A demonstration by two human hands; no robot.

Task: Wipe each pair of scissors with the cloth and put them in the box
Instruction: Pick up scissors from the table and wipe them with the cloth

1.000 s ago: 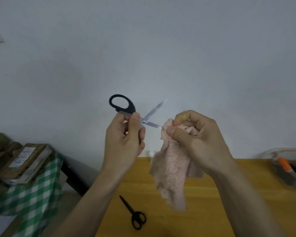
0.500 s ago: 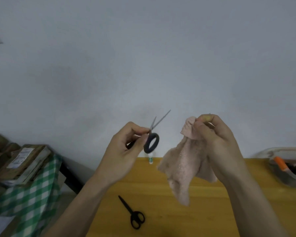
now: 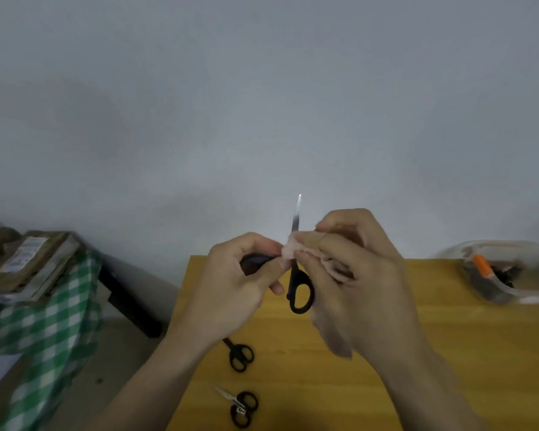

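Scissors (image 3: 297, 275) upright between hands, cloth (image 3: 290, 248) pinched round blade

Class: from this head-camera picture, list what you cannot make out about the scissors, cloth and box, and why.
- Held scissors: second handle loop hidden inside the left hand.
- Cloth: mostly covered by the right hand.
- Box: contents blurred, cut by the right edge.
- Scissors on the table: label too small to read.
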